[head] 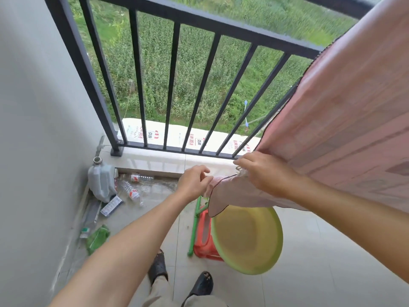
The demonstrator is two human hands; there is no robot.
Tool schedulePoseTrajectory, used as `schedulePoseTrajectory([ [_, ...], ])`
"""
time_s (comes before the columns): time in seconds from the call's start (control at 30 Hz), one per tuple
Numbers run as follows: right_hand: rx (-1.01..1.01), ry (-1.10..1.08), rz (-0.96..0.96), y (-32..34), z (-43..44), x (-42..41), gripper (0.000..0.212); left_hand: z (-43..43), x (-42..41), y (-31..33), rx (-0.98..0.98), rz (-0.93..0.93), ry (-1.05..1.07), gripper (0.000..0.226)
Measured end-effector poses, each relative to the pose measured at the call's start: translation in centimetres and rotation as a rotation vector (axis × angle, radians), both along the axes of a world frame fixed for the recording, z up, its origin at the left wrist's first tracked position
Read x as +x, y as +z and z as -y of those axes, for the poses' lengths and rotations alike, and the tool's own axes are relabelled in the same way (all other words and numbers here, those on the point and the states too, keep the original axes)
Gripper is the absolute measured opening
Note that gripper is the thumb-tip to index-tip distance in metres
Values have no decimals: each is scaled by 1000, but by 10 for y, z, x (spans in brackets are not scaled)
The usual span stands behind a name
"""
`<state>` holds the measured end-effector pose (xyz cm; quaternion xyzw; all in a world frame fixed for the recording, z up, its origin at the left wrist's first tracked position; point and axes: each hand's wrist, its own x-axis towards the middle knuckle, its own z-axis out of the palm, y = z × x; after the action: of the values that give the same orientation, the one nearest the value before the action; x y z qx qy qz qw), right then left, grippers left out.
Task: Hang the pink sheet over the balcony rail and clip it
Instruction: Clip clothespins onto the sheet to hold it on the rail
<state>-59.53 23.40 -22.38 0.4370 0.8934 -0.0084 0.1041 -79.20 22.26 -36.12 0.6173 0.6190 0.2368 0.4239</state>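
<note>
Head view: the pink sheet point(332, 134) already drapes over the balcony rail point(221, 26) at two o'clock. Left hand point(193, 181) and right hand point(262, 173) both pinch its lower corner, apparently straightening it. Clipping looks next; no clip is visible.

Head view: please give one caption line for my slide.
Both hands, left hand and right hand, pinch the pink sheet draped over the balcony rail.
</note>
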Motion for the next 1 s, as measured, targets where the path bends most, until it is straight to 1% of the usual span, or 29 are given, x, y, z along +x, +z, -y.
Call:
schedulePoseTrajectory([
  [0.03,43,31,-106,3,8,3,38,2,-5,7,35,-42,-15,28],
  [0.07,78,64,-172,5,16,7,37,4,-8,14,73,-81,-26,28],
  [0.17,145,77,-237,8,36,25,33,9,-15,39,185,-164,-33,28],
  [0.27,183,4,-257,13,52,47,39,15,-11,73,335,-226,-51,27],
  [0.37,254,-64,-264,19,65,75,47,24,6,110,541,-309,-54,26],
  [0.47,321,-101,-278,31,77,112,50,39,37,146,684,-388,-43,26],
  [0.57,375,-116,-273,50,89,159,50,57,79,179,800,-409,-18,30],
  [0.63,425,-143,-286,67,94,190,54,68,110,202,878,-425,-10,34],
  [0.73,494,-186,-355,101,101,232,56,78,154,240,966,-415,-12,34],
  [0.83,653,-204,-395,149,102,267,54,82,192,287,1078,-420,-40,39],
  [1.0,878,-196,-455,239,88,307,53,71,231,374,1294,-512,-32,32],
])
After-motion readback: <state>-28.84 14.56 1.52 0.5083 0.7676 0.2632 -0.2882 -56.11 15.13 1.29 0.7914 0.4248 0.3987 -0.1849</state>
